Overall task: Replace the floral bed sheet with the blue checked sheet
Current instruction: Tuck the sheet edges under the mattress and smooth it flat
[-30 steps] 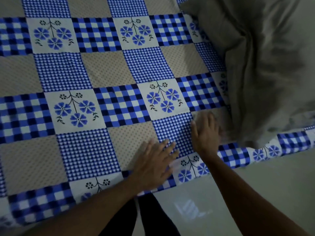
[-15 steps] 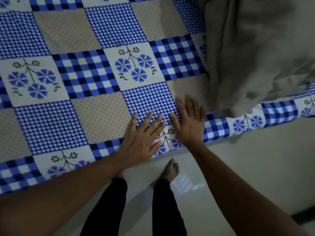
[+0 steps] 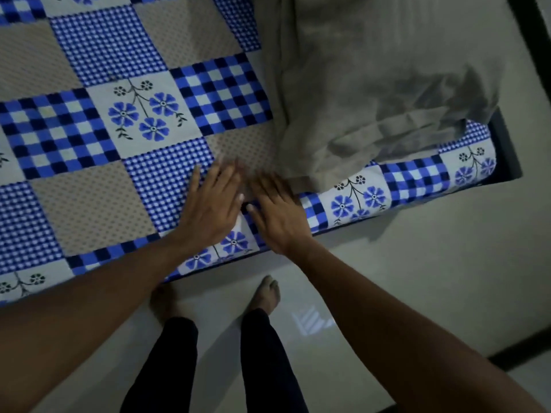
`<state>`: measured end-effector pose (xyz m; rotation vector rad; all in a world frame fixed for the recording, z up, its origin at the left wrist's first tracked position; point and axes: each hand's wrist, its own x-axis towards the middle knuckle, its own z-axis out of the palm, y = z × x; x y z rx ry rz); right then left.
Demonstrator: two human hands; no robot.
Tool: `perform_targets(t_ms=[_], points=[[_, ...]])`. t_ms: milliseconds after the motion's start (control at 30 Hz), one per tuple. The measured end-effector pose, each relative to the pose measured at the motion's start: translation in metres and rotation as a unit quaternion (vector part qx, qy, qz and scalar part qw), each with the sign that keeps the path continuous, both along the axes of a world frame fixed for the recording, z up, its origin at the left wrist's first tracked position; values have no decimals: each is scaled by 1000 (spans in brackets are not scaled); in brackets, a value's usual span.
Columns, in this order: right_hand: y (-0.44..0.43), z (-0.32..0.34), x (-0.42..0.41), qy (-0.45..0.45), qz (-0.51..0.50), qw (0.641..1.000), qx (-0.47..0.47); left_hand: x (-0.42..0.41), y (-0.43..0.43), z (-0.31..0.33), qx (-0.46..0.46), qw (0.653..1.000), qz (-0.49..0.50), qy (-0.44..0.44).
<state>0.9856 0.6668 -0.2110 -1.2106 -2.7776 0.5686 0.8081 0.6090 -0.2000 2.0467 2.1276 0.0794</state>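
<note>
The blue checked sheet (image 3: 101, 120), a patchwork of blue checks, beige dotted squares and blue flower panels, lies spread flat over the bed. My left hand (image 3: 210, 208) and my right hand (image 3: 275, 214) press flat on it side by side near the bed's front edge, fingers straight and slightly blurred. The right hand's fingertips reach the edge of a grey pillow (image 3: 372, 84). No floral sheet other than this one is in view.
The grey pillow lies crumpled on the right end of the bed. A dark bed frame (image 3: 507, 147) shows at the right corner. My bare feet (image 3: 267, 292) stand on the pale glossy floor (image 3: 432, 278) close to the bed's edge.
Both hands have stayed flat on the sheet and slid right along the front edge towards the pillow. The view has shifted, showing more floor and my feet.
</note>
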Motion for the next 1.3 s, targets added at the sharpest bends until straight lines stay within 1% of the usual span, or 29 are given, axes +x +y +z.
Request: perform_targets(t_ms=[67, 133, 200, 300, 367, 433, 467, 567, 600, 667, 733, 767, 833, 867, 900, 933, 967, 1000, 1033, 1067, 1133, 1233, 1300], points=[[6, -6, 9, -8, -18, 1000, -1, 7, 11, -5, -20, 1000, -16, 15], [0, -9, 39, -25, -37, 999, 6, 26, 9, -11, -34, 996, -69, 37], [-15, -11, 80, -58, -61, 996, -7, 49, -4, -17, -37, 990, -124, 50], [-36, -11, 142, -77, -129, 987, -55, 91, -21, -22, -21, 973, -229, 27], [-40, -8, 168, -72, -170, 980, -78, 116, -23, -21, -22, 961, -276, -6], [-31, -2, 179, -44, -196, 977, -75, 138, -14, -16, -2, 962, -269, -43], [-21, 0, 181, -29, -191, 979, -64, 148, -5, -12, 14, 965, -257, -58], [19, 3, 178, -2, -133, 990, -42, 171, 30, -3, 40, 970, -230, -72], [34, 3, 177, -3, -131, 991, -41, 175, 44, -4, 40, 974, -213, -68], [62, 2, 181, -32, -149, 987, -41, 180, 68, -9, 23, 983, -167, -68], [82, -2, 199, -71, -192, 978, -40, 187, 85, -17, 7, 984, -169, -48], [90, -6, 211, -81, -234, 968, -50, 192, 91, -22, -1, 982, -189, -21], [95, -12, 237, -75, -351, 930, -75, 207, 99, -25, -12, 970, -243, 27], [95, -15, 247, -70, -403, 908, -88, 217, 101, -25, -8, 961, -275, 26], [94, -17, 255, -62, -445, 888, -99, 228, 103, -22, 3, 952, -307, -2], [92, -17, 260, -46, -480, 870, -102, 240, 105, -16, 18, 942, -328, -63], [90, -15, 263, -18, -505, 858, -87, 250, 108, -8, 35, 933, -330, -142], [89, -11, 263, 19, -516, 854, -60, 258, 112, 3, 52, 922, -315, -220], [90, -4, 260, 57, -516, 854, -30, 263, 118, 16, 71, 912, -293, -278], [94, 4, 254, 95, -512, 854, -5, 264, 128, 30, 96, 904, -271, -316], [113, 26, 236, 164, -505, 846, 43, 255, 155, 61, 153, 893, -230, -354], [165, 74, 198, 245, -476, 835, 126, 217, 216, 107, 221, 897, -179, -339], [207, 111, 167, 266, -427, 849, 163, 182, 252, 136, 238, 899, -125, -345]])
